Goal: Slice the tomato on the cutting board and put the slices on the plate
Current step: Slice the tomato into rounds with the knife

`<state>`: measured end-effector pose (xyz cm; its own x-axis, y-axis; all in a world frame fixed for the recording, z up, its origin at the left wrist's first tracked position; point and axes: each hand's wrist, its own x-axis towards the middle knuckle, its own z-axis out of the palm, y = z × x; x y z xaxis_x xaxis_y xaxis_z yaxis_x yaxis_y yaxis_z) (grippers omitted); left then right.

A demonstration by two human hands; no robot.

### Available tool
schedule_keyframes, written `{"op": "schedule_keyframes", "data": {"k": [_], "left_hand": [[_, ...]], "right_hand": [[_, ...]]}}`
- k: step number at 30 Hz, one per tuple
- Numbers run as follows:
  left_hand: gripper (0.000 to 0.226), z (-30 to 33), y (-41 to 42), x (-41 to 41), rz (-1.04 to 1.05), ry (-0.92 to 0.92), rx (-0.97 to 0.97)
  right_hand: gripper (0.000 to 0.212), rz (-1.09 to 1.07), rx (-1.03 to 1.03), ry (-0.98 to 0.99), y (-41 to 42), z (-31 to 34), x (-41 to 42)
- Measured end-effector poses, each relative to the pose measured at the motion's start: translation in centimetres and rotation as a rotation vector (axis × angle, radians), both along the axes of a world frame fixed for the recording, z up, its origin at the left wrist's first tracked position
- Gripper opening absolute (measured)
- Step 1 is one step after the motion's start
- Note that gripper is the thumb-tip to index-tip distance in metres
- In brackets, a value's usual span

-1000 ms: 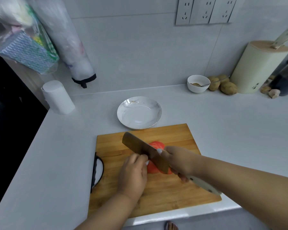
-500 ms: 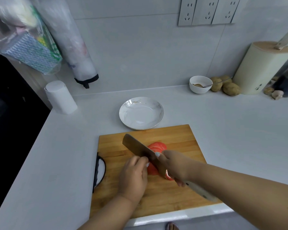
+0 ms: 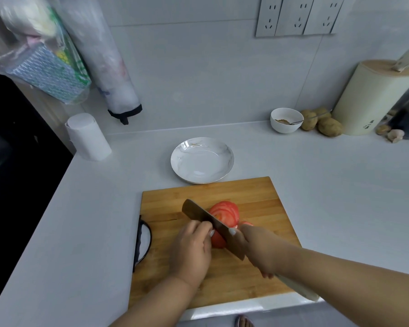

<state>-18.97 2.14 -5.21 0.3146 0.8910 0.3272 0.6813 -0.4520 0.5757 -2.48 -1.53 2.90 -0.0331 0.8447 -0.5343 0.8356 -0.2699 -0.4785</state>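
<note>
A red tomato (image 3: 217, 240) lies on the wooden cutting board (image 3: 250, 192), and several cut slices (image 3: 226, 212) fan out on its far side. My left hand (image 3: 191, 252) presses on the uncut part with curled fingers. My right hand (image 3: 257, 250) grips the cleaver (image 3: 198, 214) by its pale handle; the blade stands between the uncut part and the slices. The white plate (image 3: 202, 159) sits just beyond the board with nothing on it.
A white paper roll (image 3: 87, 136) stands at the back left. At the back right are a small bowl with a spoon (image 3: 285, 120), potatoes (image 3: 329, 126) and a cream knife block (image 3: 373, 97). The counter edge runs just below the board.
More slices now lie fanned beyond the blade, and the uncut part under my left hand is smaller. Both hands stay at the tomato.
</note>
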Motion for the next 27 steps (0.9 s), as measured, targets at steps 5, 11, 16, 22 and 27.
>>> {"op": "schedule_keyframes", "data": {"k": [5,11,16,22,27], "left_hand": [[0.015,-0.4,-0.5,0.2,-0.079,0.032,0.100],[0.008,0.0,-0.8,0.5,-0.069,0.030,0.096],[0.016,-0.5,-1.1,0.2,-0.042,-0.011,0.061],[0.018,-1.0,-1.2,-0.2,-0.079,-0.014,0.089],[0.021,-1.9,-0.7,-0.8,-0.118,0.035,0.169]], "right_hand": [[0.055,0.043,0.087,-0.015,1.4,-0.9,-1.0],[0.037,-0.109,0.030,0.249,1.2,-1.4,0.0],[0.034,-0.176,-0.027,0.335,1.2,-1.2,0.2],[0.040,-0.199,-0.018,0.358,1.2,-1.6,0.4],[0.036,-0.179,-0.022,0.313,1.2,-1.2,-0.2]]}}
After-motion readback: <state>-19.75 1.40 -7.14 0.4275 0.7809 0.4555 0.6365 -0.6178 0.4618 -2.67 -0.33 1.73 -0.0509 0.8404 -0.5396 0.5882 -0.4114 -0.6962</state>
